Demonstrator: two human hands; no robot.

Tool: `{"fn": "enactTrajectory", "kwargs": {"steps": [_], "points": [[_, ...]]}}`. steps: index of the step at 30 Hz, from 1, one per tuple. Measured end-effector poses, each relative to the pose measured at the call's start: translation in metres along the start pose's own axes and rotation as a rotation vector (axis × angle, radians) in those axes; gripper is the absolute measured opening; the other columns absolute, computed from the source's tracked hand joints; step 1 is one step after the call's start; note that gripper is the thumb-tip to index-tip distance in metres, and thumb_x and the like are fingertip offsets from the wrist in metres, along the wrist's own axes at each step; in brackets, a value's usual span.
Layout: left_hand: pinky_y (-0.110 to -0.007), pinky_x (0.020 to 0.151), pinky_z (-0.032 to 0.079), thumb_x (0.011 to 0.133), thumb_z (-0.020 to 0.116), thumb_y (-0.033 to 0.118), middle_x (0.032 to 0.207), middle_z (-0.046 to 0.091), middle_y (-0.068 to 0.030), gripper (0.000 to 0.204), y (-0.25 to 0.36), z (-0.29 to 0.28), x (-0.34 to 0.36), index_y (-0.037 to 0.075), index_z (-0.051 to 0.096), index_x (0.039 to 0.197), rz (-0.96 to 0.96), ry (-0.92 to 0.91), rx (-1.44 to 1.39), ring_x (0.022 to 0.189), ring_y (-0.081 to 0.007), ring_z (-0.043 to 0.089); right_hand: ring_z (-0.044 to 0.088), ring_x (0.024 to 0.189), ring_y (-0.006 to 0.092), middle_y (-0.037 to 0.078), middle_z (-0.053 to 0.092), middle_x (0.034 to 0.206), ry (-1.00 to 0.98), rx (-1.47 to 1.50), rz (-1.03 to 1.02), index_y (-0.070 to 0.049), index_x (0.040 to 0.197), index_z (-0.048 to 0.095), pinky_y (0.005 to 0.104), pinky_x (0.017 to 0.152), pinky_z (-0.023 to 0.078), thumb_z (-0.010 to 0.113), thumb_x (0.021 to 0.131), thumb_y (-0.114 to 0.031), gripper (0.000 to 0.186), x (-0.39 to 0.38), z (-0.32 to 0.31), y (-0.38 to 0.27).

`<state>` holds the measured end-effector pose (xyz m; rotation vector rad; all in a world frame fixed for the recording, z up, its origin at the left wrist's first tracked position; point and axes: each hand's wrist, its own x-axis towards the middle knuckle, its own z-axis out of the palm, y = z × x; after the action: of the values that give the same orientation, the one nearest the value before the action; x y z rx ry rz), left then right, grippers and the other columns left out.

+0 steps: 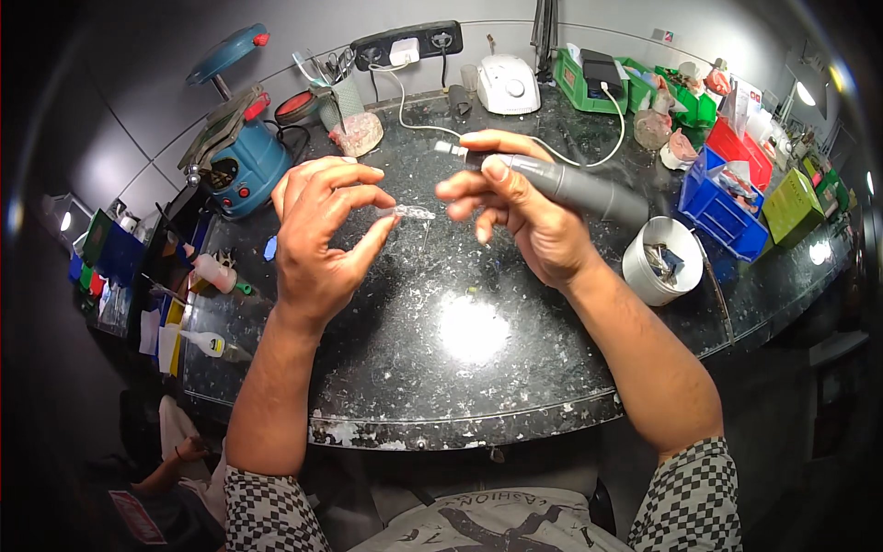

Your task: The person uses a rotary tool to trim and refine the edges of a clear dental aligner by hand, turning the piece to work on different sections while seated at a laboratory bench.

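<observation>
My left hand (331, 235) is raised over the dark speckled worktop (405, 359), pinching a small clear, moulded plastic piece (416, 212) between thumb and fingertips. In my right hand (524, 207), just to the right of it, lies a thick grey cylindrical handpiece (598, 193), tilted, with its metal tip pointing up-left above the clear piece. The tip and the piece are apart. My thumb rests along the handpiece's barrel, and several lower fingers are loosely curled away from it.
A blue machine (241, 166) stands back left, a white control unit (508, 85) at the back. Right are green bins (579, 87), a blue bin (722, 207) and a white tub (662, 290). A squeeze bottle (210, 342) lies left. A co-worker's hand (189, 449) shows lower left.
</observation>
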<state>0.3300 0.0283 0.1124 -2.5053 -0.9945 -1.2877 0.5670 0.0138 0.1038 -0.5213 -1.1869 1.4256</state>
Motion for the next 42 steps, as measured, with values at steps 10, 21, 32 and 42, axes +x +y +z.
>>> {"fn": "enactTrajectory", "kwargs": {"steps": [10, 21, 32, 42], "points": [[-0.038, 0.098, 0.041, 0.068, 0.085, 0.007, 0.104, 0.069, -0.0047, 0.025, 0.018, -0.004, 0.013, 0.009, 0.070, 0.088, 0.037, 0.033, -0.078, 0.109, -0.0245, 0.060, 0.067, 0.089, 0.0146, 0.007, 0.068, 0.102, -0.018, -0.833, -0.576, -0.005, 0.104, 0.065, 0.0283, 0.079, 0.054, 0.076, 0.079, 0.003, 0.029, -0.002, 0.016, 0.008], [-0.037, 0.097, 0.039, 0.067, 0.087, 0.014, 0.099, 0.069, -0.0027, 0.023, 0.008, 0.007, 0.011, 0.010, 0.072, 0.084, -0.026, 0.063, -0.139, 0.104, -0.0210, 0.061, 0.067, 0.096, 0.0174, 0.012, 0.065, 0.099, 0.021, -0.753, -0.547, -0.002, 0.107, 0.056, 0.0289, 0.080, 0.056, 0.067, 0.083, 0.010, 0.029, -0.001, 0.007, 0.012], [-0.039, 0.098, 0.039, 0.071, 0.084, 0.013, 0.095, 0.070, -0.0008, 0.017, 0.001, 0.008, 0.009, 0.011, 0.073, 0.083, -0.019, 0.102, -0.130, 0.096, -0.0189, 0.063, 0.067, 0.097, 0.0171, 0.008, 0.067, 0.102, 0.146, -0.689, -0.511, -0.006, 0.111, 0.058, 0.0304, 0.085, 0.054, 0.073, 0.082, 0.001, 0.033, 0.002, 0.005, 0.017], [-0.043, 0.101, 0.039, 0.070, 0.083, 0.009, 0.096, 0.070, -0.0033, 0.020, 0.011, -0.001, 0.016, 0.009, 0.073, 0.088, 0.108, 0.088, 0.011, 0.099, -0.0212, 0.064, 0.071, 0.085, 0.0190, 0.009, 0.070, 0.099, 0.131, -0.781, -0.677, -0.008, 0.109, 0.065, 0.0296, 0.072, 0.056, 0.075, 0.082, -0.001, 0.029, 0.000, 0.011, 0.020]]}}
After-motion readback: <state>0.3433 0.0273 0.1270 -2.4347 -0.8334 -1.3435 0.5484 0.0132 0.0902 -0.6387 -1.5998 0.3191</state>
